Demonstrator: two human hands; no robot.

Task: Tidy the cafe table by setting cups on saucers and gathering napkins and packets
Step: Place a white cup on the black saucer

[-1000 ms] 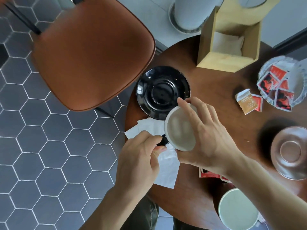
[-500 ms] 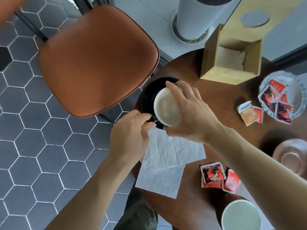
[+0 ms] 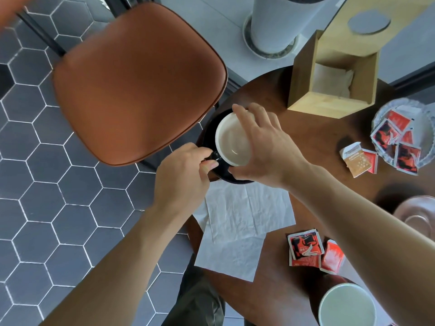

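Observation:
A black cup with a white inside point(image 3: 231, 143) sits on the black saucer point(image 3: 210, 135) at the table's left edge. My right hand point(image 3: 266, 147) wraps the cup's rim and right side. My left hand point(image 3: 183, 175) pinches the cup's handle from the left. Two white napkins point(image 3: 240, 222) lie unfolded just below the saucer. Red packets point(image 3: 306, 250) lie to the right of the napkins. More packets point(image 3: 360, 158) lie loose beside a glass dish point(image 3: 421, 114) that holds several red ones. A second cup point(image 3: 348, 307) stands at the bottom right, and a pinkish saucer point(image 3: 416, 217) at the right edge.
A wooden napkin box point(image 3: 329, 104) stands at the back of the round dark wood table point(image 3: 306, 142). A brown leather chair point(image 3: 138, 83) sits close to the table's left edge. A white cylinder on a base point(image 3: 273, 24) stands on the floor beyond.
Both hands carried the cup up and left from above the napkins onto the black saucer. The napkins, covered before, now show fully.

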